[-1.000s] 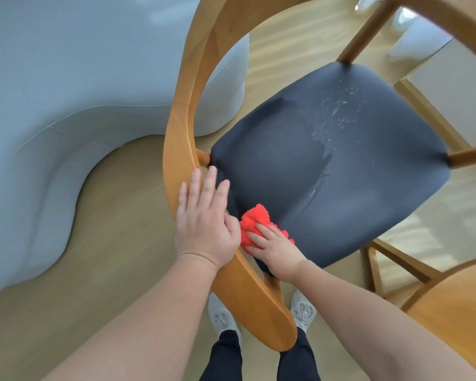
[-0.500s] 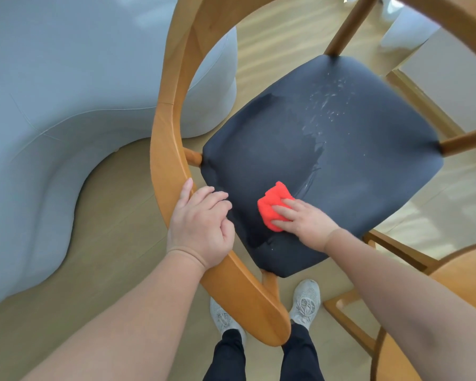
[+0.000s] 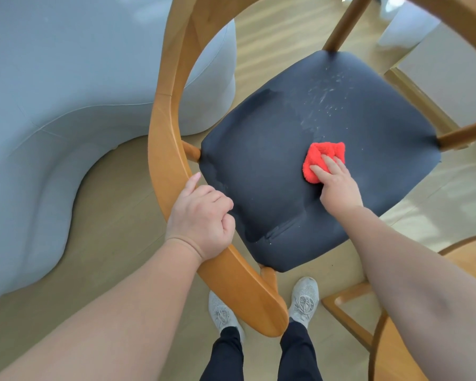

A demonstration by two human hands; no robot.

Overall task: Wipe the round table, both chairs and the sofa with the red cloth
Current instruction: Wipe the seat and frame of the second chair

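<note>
A wooden chair [image 3: 165, 127] with a curved backrest and a dark padded seat [image 3: 261, 160] fills the middle of the head view. My left hand [image 3: 201, 218] grips the backrest rail, fingers curled over its inner edge. My right hand [image 3: 337, 182] presses the bunched red cloth [image 3: 318, 155] flat onto the middle of the seat, fingers straight on top of it. White specks and streaks [image 3: 324, 97] lie on the seat beyond the cloth. The pale blue-grey sofa [image 3: 52, 92] curves along the left. A second wooden chair [image 3: 349, 301] shows partly at the lower right.
Light wooden floor [image 3: 116, 215] runs under everything. My two feet in grey shoes [image 3: 304, 298] stand just behind the backrest. A pale wall or cabinet panel [image 3: 451, 78] and a white rounded object [image 3: 407, 26] sit at the upper right.
My right hand has slid the red cloth from the seat's near-left corner out to its middle. My left hand has gone from lying flat on the backrest to gripping it.
</note>
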